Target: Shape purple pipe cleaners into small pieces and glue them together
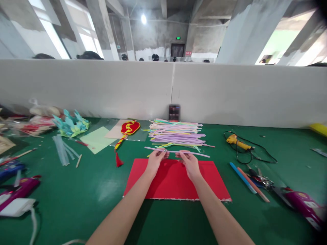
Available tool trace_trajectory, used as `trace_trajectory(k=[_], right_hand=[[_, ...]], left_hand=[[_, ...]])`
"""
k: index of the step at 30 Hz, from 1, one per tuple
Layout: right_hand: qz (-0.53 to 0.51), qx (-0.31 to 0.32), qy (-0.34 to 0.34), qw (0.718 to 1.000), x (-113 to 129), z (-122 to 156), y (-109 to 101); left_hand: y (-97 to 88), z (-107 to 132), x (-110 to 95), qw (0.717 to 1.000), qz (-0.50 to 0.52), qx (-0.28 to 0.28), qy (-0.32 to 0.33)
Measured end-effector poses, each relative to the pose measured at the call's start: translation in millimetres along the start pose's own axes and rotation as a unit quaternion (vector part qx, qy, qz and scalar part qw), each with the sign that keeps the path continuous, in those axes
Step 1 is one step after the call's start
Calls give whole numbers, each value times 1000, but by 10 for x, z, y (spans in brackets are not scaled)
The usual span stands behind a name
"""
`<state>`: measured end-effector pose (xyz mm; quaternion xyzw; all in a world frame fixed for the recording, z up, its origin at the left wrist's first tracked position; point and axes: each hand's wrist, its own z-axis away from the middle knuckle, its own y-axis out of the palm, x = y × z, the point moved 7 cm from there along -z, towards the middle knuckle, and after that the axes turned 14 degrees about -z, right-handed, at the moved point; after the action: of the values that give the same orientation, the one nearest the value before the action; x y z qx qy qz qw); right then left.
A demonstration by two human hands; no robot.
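Over the far edge of a red board [176, 182], the left hand [155, 160] and the right hand [189, 162] face each other, thumbs and fingertips closed in a pinch on one thin lilac stick [173, 151]. It bridges the gap between them, its ends free beyond each hand; pinching it at two places presumably steadies it and holds it nearly level. Just beyond both hands lies a pile of pastel sticks [176, 132], mostly laid crosswise, likely so that single ones are easy to take. The board lies flat on the green table [107, 190], partly under the hands, perhaps to give a plain surface. Left of the left hand, a red and yellow tasselled ornament [130, 127] rests apart from the pile. Well right of the right hand, a corded yellow tool [238, 142] and a blue tube [242, 177] lie off the board, probably to leave elbow room.
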<state>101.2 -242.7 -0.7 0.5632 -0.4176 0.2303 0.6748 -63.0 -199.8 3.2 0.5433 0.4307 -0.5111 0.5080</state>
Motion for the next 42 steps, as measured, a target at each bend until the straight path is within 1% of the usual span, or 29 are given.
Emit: trace_trajectory(k=[3, 5, 8, 12, 16, 22, 26, 29, 33, 35, 37, 39, 40, 42], right_hand=[[21, 6, 1, 1000, -18, 12, -11], [33, 15, 12, 999, -46, 17, -17], [50, 34, 22, 998, -65, 24, -12], [50, 58, 34, 996, -61, 34, 15], [58, 61, 37, 996, -59, 33, 16], [47, 63, 55, 995, -85, 97, 0], [34, 66, 69, 995, -77, 130, 0], [13, 53, 66, 996, -43, 123, -9], [-9, 26, 58, 998, -19, 134, -14], [-11, 28, 64, 997, -43, 157, 8], [-11, 38, 72, 997, -71, 171, 30], [8, 34, 66, 997, -68, 155, 5], [26, 21, 58, 998, -48, 135, -33], [56, -21, 29, 998, 31, 86, -140]], left_hand=[[-31, 69, -7, 1000, -12, -1, 4], [-14, 110, -8, 1000, -23, 6, 7], [69, 139, 13, 999, -41, 33, 1], [187, 118, 65, 996, -53, 72, -19], [222, 90, 86, 994, -48, 97, -33], [222, 139, 34, 992, -64, 109, -27], [250, 193, -39, 987, -107, 122, -8], [244, 206, -80, 986, -119, 114, 12], [225, 202, -14, 992, -76, 97, -27], [243, 206, 2, 991, -79, 106, -35], [275, 212, -6, 987, -92, 127, -27], [279, 205, -9, 987, -88, 132, -21], [260, 192, -2, 990, -73, 122, -24], [195, 157, 31, 996, -18, 85, -37]])
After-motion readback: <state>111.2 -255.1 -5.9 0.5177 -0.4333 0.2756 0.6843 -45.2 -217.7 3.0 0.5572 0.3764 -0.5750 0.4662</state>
